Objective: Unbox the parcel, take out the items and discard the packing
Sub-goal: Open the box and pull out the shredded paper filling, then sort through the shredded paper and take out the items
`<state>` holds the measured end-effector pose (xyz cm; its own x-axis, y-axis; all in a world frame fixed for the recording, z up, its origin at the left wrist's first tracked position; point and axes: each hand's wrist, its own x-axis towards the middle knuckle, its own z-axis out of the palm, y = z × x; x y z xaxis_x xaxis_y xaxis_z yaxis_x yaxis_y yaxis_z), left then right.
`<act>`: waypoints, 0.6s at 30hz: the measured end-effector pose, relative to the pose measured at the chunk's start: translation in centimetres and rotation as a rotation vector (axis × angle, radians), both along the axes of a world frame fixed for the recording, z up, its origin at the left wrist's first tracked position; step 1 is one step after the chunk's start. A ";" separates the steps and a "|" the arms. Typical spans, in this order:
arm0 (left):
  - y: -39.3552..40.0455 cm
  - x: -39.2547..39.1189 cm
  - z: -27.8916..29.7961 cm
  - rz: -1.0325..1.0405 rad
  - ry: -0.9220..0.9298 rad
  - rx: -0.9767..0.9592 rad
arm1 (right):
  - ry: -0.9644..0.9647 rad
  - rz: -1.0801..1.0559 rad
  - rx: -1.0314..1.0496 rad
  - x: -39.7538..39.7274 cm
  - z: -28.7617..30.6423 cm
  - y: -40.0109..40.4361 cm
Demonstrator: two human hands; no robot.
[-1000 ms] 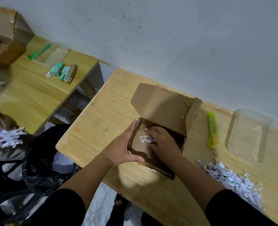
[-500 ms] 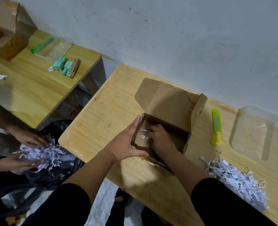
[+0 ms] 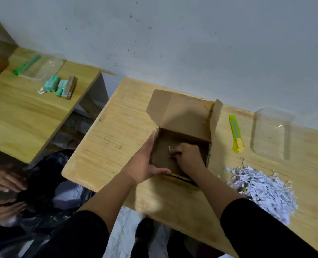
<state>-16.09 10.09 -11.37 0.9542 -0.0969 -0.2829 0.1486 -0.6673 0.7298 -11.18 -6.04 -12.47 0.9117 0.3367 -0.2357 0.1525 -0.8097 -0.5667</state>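
Note:
An open brown cardboard box [image 3: 182, 112] stands on the wooden table [image 3: 117, 127], its lid flap raised toward the wall. My left hand [image 3: 145, 161] grips the box's left wall and front corner. My right hand [image 3: 188, 155] is down inside the box, fingers curled on a few white paper shreds [image 3: 169, 148] on its floor. A pile of white shredded paper [image 3: 262, 187] lies on the table to the right of the box.
A yellow utility knife [image 3: 235, 133] and a clear plastic tray [image 3: 271, 133] lie right of the box. A black bin bag [image 3: 46, 192] sits low left, another person's hands [image 3: 3, 183] pressing into it. A second table [image 3: 24, 108] holds green rolls, a green cutter and a box.
My right hand has gone deeper into the box and curled around the last shreds. The other person's hands pushed their shredded paper down into the black bag.

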 end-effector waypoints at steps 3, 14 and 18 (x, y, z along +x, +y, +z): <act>-0.1 0.1 0.2 -0.032 -0.066 0.073 | -0.025 -0.209 0.098 -1.0 1.6 -1.1; 0.4 0.2 -0.4 -0.096 -0.051 -0.068 | -0.181 -0.785 0.145 -5.8 4.4 -6.8; 0.4 0.4 -0.6 -0.118 -0.069 -0.080 | -0.166 -0.849 0.053 -6.9 4.2 -8.4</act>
<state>-15.73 10.46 -11.95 0.9518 -0.2288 -0.2042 0.0209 -0.6161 0.7874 -18.07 -14.47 -8.29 0.8807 -0.4668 -0.0801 -0.4074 -0.6604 -0.6308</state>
